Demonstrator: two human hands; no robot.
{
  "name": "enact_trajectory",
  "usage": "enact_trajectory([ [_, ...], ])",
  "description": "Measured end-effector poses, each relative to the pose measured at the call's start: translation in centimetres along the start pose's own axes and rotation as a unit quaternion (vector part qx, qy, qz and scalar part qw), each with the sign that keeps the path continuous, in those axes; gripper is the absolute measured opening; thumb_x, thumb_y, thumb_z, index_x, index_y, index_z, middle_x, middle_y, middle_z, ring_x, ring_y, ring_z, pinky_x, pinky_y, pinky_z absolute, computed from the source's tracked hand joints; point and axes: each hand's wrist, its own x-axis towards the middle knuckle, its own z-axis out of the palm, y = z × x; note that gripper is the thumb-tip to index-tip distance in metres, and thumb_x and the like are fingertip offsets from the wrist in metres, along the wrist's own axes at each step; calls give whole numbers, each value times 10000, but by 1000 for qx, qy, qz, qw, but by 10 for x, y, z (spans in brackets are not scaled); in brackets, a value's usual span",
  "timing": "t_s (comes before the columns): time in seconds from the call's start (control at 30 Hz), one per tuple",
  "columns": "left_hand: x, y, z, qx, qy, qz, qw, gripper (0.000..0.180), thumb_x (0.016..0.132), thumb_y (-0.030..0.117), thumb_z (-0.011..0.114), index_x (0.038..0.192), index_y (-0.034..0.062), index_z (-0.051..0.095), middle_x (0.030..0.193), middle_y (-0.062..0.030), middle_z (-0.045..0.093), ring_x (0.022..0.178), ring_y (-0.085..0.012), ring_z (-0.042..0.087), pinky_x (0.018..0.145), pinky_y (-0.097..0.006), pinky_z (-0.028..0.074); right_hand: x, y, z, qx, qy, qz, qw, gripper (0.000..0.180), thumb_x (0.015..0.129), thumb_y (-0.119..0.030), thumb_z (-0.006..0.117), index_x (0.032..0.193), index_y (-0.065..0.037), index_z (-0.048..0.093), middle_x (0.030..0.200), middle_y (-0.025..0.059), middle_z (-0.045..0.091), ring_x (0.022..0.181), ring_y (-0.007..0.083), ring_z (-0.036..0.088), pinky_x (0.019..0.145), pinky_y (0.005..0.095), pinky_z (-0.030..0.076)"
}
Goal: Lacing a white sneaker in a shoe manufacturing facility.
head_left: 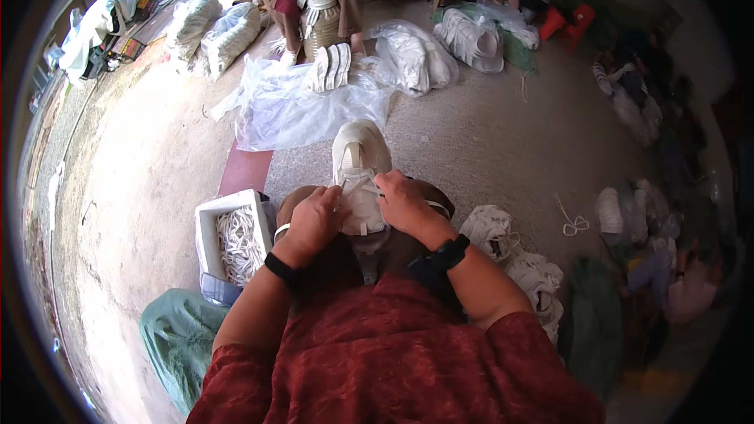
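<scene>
Rough grey floor [503, 129] — pale shoe [362, 206] above

The off-white lace-up shoe [360, 209] carries white laces [360, 186]. The short-sleeved cloth shirt [385, 345] is deep red, faintly mottled in lighter red. The rectangular box [206, 235] is white, as are its tangled cords [239, 242]. The crumpled woven sack [182, 338] is dark green, the thin plastic sheet [302, 114] milky and translucent.

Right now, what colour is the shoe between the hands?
The shoe is off-white, clearest in the head view.
</scene>
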Motion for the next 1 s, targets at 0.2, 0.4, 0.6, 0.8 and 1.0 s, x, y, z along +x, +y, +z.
enact_trajectory([
  [0.2,13,-6,-17,48,85,62,993,80,717,128,623,697,65,579,681,-110,571,645,-318,577,570,-405,467,16,-27,-19,-133,-12,37,990,112,760,-162,570,783,-54,588,726,155,606,744,323,597,687,431,478],
  [0.4,37,-2,-34,79,66,67,992,86,694,124,631,749,84,579,679,-95,581,656,-314,581,582,-406,467,31,-28,-27,-189,-1,21,982,91,733,-151,578,692,-70,592,681,151,623,691,319,632,635,431,492],
  [0.6,50,-6,-37,137,21,79,987,85,663,111,610,736,101,568,667,-103,584,652,-321,582,570,-404,466,32,-23,-31,-232,6,-48,972,46,718,-115,562,714,-70,572,647,136,610,621,295,624,554,384,493],
  [0.8,15,-40,-14,110,-53,110,986,39,722,128,594,728,89,600,698,-96,600,657,-314,591,565,-398,464,-2,17,-11,-274,48,-217,936,70,763,-101,520,822,-76,548,555,76,546,513,244,579,482,357,468],
  [1.0,-24,-82,-19,-143,42,-21,989,88,790,110,604,805,29,635,735,-118,620,693,-221,615,624,-313,470,-19,42,-13,-146,71,-169,972,70,790,-115,511,820,-69,556,576,116,533,549,310,566,493,382,453],
])
